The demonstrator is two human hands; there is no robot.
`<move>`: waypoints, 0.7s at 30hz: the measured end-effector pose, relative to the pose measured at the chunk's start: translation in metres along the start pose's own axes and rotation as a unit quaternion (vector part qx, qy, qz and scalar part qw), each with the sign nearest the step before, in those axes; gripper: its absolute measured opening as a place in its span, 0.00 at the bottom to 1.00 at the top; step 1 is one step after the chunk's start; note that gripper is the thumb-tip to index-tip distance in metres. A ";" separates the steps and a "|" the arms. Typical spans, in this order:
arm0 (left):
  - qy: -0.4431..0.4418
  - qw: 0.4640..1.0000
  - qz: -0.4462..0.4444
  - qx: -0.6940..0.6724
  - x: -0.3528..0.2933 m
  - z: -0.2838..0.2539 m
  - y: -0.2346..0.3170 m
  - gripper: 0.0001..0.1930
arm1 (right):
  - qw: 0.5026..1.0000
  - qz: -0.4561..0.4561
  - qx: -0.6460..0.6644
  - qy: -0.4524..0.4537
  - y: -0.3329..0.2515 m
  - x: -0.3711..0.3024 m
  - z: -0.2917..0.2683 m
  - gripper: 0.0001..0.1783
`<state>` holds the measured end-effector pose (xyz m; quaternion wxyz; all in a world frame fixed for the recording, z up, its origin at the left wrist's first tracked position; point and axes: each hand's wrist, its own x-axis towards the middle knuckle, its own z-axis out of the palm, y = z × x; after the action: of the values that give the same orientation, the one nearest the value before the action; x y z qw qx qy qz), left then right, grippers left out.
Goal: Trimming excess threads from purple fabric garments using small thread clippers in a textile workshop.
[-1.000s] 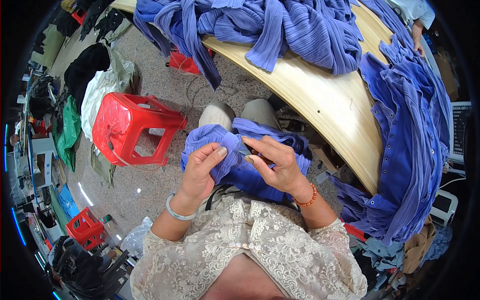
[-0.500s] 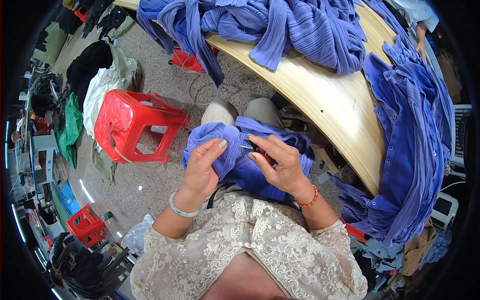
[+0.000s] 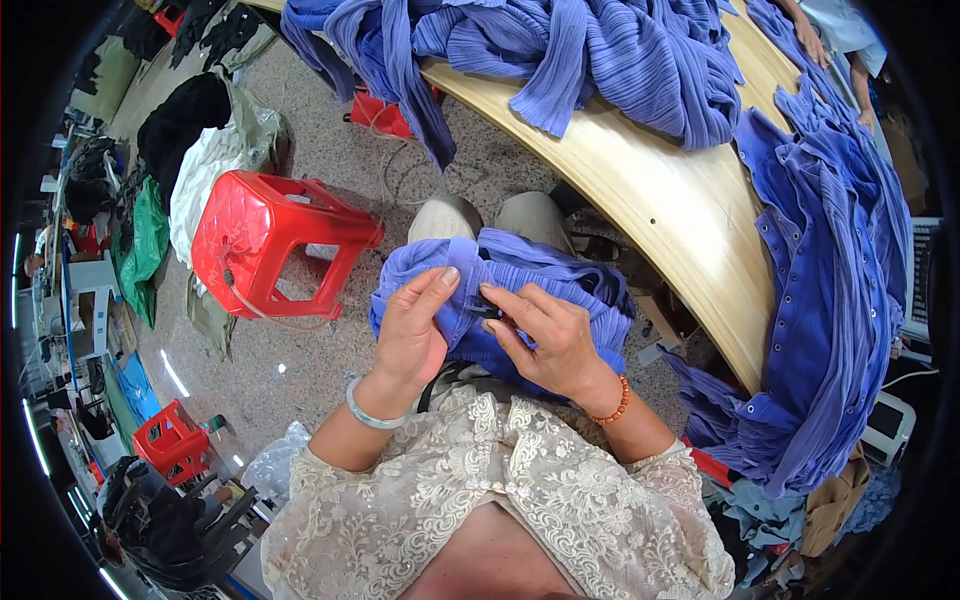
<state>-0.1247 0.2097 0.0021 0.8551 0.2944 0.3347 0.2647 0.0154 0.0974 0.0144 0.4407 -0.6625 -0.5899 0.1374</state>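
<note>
Two hands: both meet on one blue pleated garment [image 3: 545,285] that lies across the person's lap, just short of the table edge.
Far left: dark and green bundles [image 3: 140,230] piled on the speckled floor; a small red stool [image 3: 172,440] lies low in the view beside stacked dark chairs [image 3: 170,520].
Red stool: a larger red plastic stool [image 3: 265,245] stands on the floor just left of the lap, well apart from both hands.
Left hand [image 3: 415,335]: rests on the garment's left part, fingers curled and pressing the cloth, thumb raised toward the other hand; a pale bangle [image 3: 368,410] circles the wrist.
Garment: bunched over both knees, its folds lying under and between the two hands; the near edge is hidden by the hands.
Right hand [image 3: 545,335]: lies on the garment's middle, fingertips closed in a pinch on a small dark item [image 3: 484,306] at the cloth; what the item is cannot be told. A bracelet of orange beads [image 3: 612,405] sits on the wrist.
Table: a curved wooden table [image 3: 650,190] arcs beyond the knees.
Table load: heaps of blue pleated garments [image 3: 600,50] on top, more blue garments [image 3: 830,290] draped over the right edge.
</note>
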 end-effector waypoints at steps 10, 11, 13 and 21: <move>0.002 1.000 -0.006 -0.029 0.000 0.003 0.000 0.07 | 1.000 0.007 0.021 -0.006 -0.002 0.001 0.003 0.21; 0.003 1.000 -0.006 -0.029 0.001 0.002 -0.001 0.07 | 1.000 -0.009 0.016 -0.015 -0.002 0.001 0.003 0.20; 0.016 0.999 -0.017 -0.046 0.003 0.000 -0.002 0.07 | 0.999 -0.026 0.011 -0.025 -0.002 0.000 0.003 0.20; 0.008 1.000 0.022 0.000 -0.003 0.009 -0.012 0.08 | 0.955 0.233 0.181 0.018 0.004 0.007 0.010 0.18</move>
<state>-0.1172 0.1968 0.0006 0.8463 0.2997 0.3347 0.2861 0.0126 0.1082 0.0079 0.5201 -0.6927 -0.3763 0.3287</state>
